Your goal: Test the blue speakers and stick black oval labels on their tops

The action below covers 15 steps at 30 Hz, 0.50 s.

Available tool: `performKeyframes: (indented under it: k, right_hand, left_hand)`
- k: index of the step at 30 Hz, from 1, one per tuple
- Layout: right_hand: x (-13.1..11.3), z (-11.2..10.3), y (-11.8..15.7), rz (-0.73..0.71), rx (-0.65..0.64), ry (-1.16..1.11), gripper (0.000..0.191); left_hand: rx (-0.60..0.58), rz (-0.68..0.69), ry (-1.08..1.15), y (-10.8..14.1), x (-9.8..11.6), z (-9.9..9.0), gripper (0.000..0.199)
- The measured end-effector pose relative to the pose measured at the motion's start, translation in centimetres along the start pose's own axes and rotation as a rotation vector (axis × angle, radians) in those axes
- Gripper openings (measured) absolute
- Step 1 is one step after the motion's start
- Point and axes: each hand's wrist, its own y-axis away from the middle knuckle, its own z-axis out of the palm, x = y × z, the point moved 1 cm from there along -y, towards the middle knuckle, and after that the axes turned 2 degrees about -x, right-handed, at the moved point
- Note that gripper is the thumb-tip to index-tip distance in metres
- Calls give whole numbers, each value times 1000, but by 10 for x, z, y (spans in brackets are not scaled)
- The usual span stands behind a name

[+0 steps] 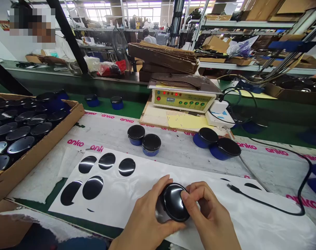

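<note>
Bright white-framed windows (pixel 143 13) let daylight in along the far wall. Before them stand pale metal shelves (pixel 246 25) stacked with brown cardboard boxes (pixel 215 44). A dark round standing fan (pixel 119 45) is behind the green-topped desk (pixel 131 110), and a plain white wall (pixel 3 40) slopes at the left.

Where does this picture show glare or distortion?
In the head view, glare streaks the round piece between the left hand and right hand, and the black circles on the white sheet; windows wash out; lids far left look stretched; pixelation masks the top left.
</note>
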Motion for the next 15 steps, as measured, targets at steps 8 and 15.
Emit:
performKeyframes:
  k: [8,15]
  right_hand:
    - [0,1,4,-99,-28,135,33]
    - [-10,-64,-8,-393,267,762,40]
  left_hand:
    - [-6,530,-569,2,-12,-4,84]
    - [-22,616,-834,15,8,-7,59]
